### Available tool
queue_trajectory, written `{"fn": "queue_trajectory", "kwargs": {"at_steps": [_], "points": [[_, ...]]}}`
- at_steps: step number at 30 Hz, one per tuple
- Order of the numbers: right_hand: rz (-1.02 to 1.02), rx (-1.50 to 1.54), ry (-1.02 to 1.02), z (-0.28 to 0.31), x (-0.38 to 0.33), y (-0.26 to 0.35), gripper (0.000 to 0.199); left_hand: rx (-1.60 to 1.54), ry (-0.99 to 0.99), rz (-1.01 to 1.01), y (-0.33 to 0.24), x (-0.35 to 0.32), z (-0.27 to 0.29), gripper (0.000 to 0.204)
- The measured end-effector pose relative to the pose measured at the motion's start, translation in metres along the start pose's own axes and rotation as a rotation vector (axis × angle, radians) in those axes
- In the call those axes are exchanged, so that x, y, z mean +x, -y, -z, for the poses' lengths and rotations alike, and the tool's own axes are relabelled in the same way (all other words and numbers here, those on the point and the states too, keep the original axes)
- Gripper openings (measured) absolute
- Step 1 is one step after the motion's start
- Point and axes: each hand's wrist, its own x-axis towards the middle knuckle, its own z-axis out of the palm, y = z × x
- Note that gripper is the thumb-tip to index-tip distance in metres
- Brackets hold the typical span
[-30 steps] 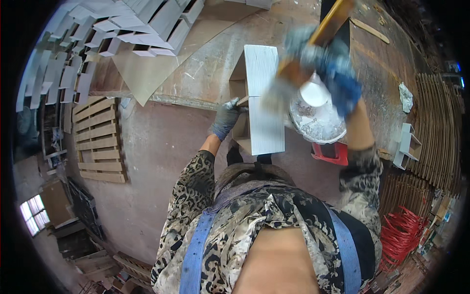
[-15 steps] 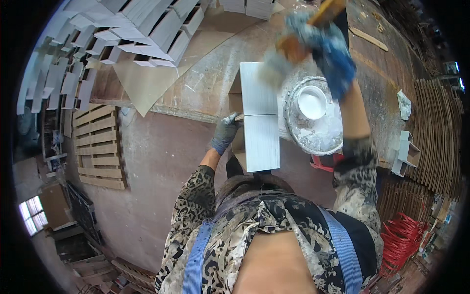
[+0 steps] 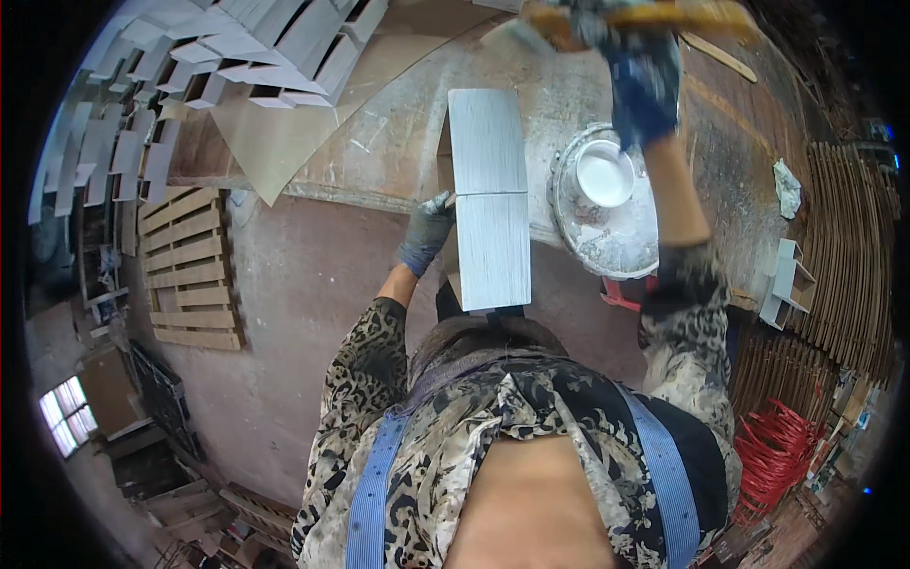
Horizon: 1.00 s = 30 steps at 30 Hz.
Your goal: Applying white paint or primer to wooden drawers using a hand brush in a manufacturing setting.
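Observation:
A wooden box (image 3: pixel 493 248) with streaky white paint on its upper face stands in front of me, a narrow seam across its middle. My left hand (image 3: pixel 427 233), in a dirty grey-blue glove, is closed on the box's left side at that seam. Raised above the table at the far right, my right hand (image 3: pixel 647 93) in a blue glove grips a wide paintbrush with a wooden handle (image 3: pixel 687 16); motion blurs both. Below it, a round white container of paint (image 3: pixel 604 176) sits on a paint-crusted round lid or tub top (image 3: pixel 614 248).
White-painted boxes (image 3: pixel 318 43) are stacked at the far left, beside a brown sheet (image 3: pixel 275 156) on the worktable (image 3: pixel 379 156). A slatted pallet (image 3: pixel 192 270) lies on the floor. At right are a crumpled rag (image 3: pixel 786 189), a small white piece (image 3: pixel 783 284) and red strapping (image 3: pixel 777 460).
My right hand has lifted the brush up and away from the box, turning its handle nearly level. My left hand keeps its hold while the box appears slightly higher and further left.

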Motion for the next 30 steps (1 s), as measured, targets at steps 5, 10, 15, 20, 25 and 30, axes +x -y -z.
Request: {"fn": "queue_trajectory", "kwargs": {"at_steps": [5, 10, 15, 20, 25, 30], "points": [[0.178, -0.745, 0.244, -0.059, -0.111, 0.032, 0.037, 0.023, 0.02, 0.121, -0.027, 0.02, 0.012, 0.012], [-0.178, -0.654, -0.191, -0.075, -0.174, 0.068, 0.029, 0.359, -0.083, -0.224, -0.037, 0.061, 0.064, 0.018], [0.111, -0.629, -0.768, 0.028, -0.165, 0.049, 0.031, 0.761, 0.303, -0.567, -0.024, 0.104, 0.096, 0.016], [-0.321, -0.981, -0.957, 0.085, -0.146, 0.006, 0.031, 0.613, 0.63, -0.685, -0.014, 0.137, 0.078, 0.008], [-0.297, -1.215, -0.86, 0.089, -0.135, -0.006, 0.025, 1.228, 0.47, -0.783, -0.011, 0.151, 0.04, 0.019], [-0.294, -1.069, -0.876, 0.097, -0.135, -0.014, 0.027, 0.956, 0.056, -0.342, -0.038, 0.118, 0.029, 0.039]]}}
